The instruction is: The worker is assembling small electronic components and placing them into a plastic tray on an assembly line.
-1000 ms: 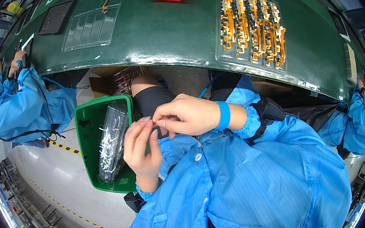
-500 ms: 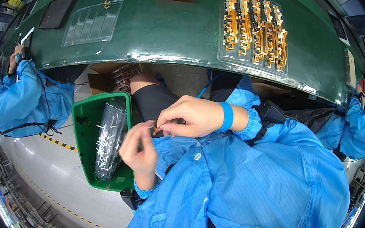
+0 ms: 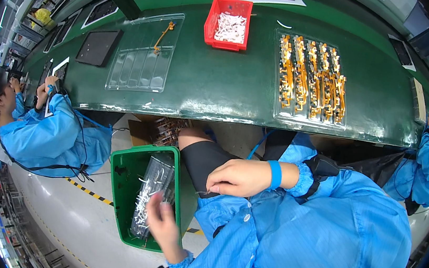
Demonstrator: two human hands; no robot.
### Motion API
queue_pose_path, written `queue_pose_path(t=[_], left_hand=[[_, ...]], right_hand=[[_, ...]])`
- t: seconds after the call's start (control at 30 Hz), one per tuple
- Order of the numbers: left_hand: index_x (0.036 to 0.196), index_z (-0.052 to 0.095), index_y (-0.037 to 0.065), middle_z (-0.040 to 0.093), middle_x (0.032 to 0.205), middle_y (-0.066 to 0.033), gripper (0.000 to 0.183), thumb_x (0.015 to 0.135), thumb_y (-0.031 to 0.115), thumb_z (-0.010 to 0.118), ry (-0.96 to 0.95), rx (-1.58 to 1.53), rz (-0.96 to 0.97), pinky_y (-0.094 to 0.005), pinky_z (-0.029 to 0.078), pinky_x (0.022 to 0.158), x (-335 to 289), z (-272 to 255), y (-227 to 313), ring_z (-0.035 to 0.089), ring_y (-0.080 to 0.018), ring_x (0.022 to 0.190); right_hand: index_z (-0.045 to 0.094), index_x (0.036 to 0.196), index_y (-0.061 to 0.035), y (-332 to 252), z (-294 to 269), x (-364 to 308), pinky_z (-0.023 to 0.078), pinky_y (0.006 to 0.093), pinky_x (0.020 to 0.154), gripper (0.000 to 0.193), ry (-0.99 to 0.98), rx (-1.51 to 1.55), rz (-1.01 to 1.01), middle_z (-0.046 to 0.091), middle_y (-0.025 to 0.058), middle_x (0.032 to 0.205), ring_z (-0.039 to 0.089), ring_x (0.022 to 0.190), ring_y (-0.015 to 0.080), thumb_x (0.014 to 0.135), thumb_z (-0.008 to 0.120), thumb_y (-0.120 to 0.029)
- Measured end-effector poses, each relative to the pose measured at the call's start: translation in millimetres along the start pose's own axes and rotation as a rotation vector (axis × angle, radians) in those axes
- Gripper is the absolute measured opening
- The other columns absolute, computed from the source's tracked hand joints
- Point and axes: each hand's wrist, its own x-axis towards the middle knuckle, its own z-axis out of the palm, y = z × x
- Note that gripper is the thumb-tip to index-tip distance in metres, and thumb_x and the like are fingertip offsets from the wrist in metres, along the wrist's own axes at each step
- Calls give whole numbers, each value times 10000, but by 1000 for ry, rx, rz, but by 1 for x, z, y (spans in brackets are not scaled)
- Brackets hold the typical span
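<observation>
My left hand [image 3: 164, 226] is over the near edge of a green bin [image 3: 178, 204], blurred by motion, with thumb and fingertips apart and nothing visible between them. In the bin lie a clear plastic tray [image 3: 160, 173] and many small white strips [image 3: 142, 205]. My right hand [image 3: 241, 178], with a blue band on the wrist, is above my lap, its fingers curled together. Whatever they pinch is mostly hidden; only a thin dark bit shows at the fingertips.
On the green table, a red box [image 3: 225, 46] holds white pieces. A clear tray [image 3: 308, 122] of orange flex cables lies right; another tray [image 3: 137, 67] with one flex cable [image 3: 163, 38] lies left, beside a black tray [image 3: 97, 46]. A co-worker [image 3: 56, 132] sits left.
My hands have separated: the left has moved down over the bin, while the right stays above my lap. The view has shifted, showing more of the table's far side.
</observation>
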Motion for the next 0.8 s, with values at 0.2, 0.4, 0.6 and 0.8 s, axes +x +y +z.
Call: queue_pose_path(t=[0.2, 0.4, 0.6, 0.8], left_hand=[[925, 672, -49, 695, 781, -91, 188, 954, 125, 606, -528, -278, -88, -254, 494, 677, 30, 46, 57, 648, -139, 715], [837, 657, -46, 663, 714, -70, 228, 966, 134, 599, -596, -439, -86, -252, 497, 639, 72, 57, 79, 624, -122, 657], [858, 658, -33, 655, 711, -74, 271, 958, 216, 622, -674, -433, -101, -269, 539, 624, 145, 63, 102, 641, -140, 620], [904, 667, 22, 670, 744, -72, 262, 950, 277, 630, -648, -555, -311, -271, 549, 597, 221, 64, 116, 663, -169, 616]], right_hand=[[622, 951, -7, -5, -14, 5, 503, 411, 692, 225, 38, -53, 87, 681, 152, 837, 657, 767, 318, 962, 519, -207], [641, 988, -15, 5, -26, -8, 517, 344, 695, 270, 217, -13, 213, 695, 98, 823, 661, 738, 198, 880, 669, -262], [646, 994, -4, 21, -44, 29, 497, 235, 698, 199, 345, 263, 202, 669, 31, 818, 614, 749, 79, 853, 716, -126], [617, 1019, -20, 50, -69, 84, 477, 217, 578, 216, 420, 667, 198, 646, 22, 859, 597, 694, 79, 849, 720, -104]])
